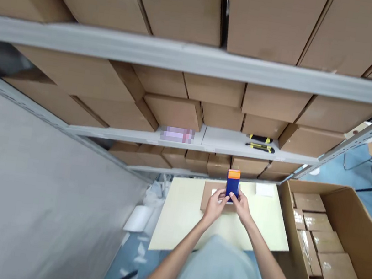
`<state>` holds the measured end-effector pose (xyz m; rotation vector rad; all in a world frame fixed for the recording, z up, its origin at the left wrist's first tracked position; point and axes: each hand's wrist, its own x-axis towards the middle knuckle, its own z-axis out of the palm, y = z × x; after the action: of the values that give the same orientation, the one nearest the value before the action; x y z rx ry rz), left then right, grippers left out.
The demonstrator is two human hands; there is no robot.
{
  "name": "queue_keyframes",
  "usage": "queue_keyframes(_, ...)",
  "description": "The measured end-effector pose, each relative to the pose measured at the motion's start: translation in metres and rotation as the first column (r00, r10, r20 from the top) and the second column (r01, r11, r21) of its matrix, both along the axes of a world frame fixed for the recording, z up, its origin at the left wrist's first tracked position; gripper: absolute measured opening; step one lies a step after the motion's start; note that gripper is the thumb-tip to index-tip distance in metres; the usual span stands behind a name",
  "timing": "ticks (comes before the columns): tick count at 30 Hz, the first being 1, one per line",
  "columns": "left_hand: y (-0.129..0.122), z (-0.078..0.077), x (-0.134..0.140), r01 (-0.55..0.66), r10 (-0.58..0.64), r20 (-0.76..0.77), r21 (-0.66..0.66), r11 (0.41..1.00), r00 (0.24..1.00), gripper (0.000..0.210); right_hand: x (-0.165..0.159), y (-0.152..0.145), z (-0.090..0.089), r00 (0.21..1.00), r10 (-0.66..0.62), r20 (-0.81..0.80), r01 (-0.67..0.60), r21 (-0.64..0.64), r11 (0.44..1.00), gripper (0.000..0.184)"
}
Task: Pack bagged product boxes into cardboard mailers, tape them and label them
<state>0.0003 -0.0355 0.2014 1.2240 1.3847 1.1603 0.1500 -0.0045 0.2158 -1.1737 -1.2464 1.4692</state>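
Note:
Between both hands is a small dark blue box with an orange top (233, 183), held upright above the table. My left hand (215, 203) grips its lower left side, fingers closed on it. On the lower right side my right hand (241, 206) is closed too, its thumb across the front face. Behind and below the box, a flat piece of brown cardboard (206, 197) lies on the pale yellow table (178, 217). A bit of white shows on the cardboard, partly hidden by my left hand.
A white stack of paper or labels (264, 190) lies at the table's back right. A large open carton (362, 238) with several small boxes stands to the right. Shelves of cartons (172, 110) rise ahead, with two utility knives (259, 147). A grey wall (36, 192) is at left.

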Motion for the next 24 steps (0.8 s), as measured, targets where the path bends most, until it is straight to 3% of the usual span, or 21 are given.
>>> queue_keyframes(5, -0.034, -0.019, 0.016, 0.071, -0.07, 0.06, -0.015, 0.997, 0.996, 0.038, 0.024, -0.036, -0.013, 0.998, -0.002, -0.07, -0.014, -0.222, 0.975, 0.063)
queue_keyframes(10, -0.042, -0.013, 0.017, 0.144, -0.143, -0.036, 0.009, 0.99, 0.989, 0.034, 0.037, -0.052, -0.019, 0.999, -0.028, -0.024, 0.023, -0.167, 0.986, 0.061)
queue_keyframes(13, -0.034, 0.007, 0.01, 0.067, -0.062, -0.134, 0.032, 0.997, 0.989, 0.04, 0.047, -0.059, -0.021, 0.997, 0.011, 0.075, -0.006, -0.074, 0.997, 0.059)
queue_keyframes(16, -0.022, 0.038, 0.003, 0.033, -0.013, -0.194, 0.102, 0.994, 0.981, 0.046, 0.063, -0.065, -0.022, 0.973, 0.066, 0.221, -0.073, 0.025, 0.997, 0.056)
queue_keyframes(20, -0.009, 0.081, 0.005, 0.242, -0.175, -0.373, 0.141, 0.96, 0.911, 0.039, 0.088, -0.071, -0.019, 0.883, 0.091, 0.46, -0.22, 0.236, 0.947, 0.049)
queue_keyframes(24, -0.008, 0.102, 0.016, 0.369, -0.257, -0.483, 0.153, 0.917, 0.837, 0.029, 0.114, -0.069, -0.015, 0.792, 0.057, 0.608, -0.35, 0.375, 0.858, 0.043)
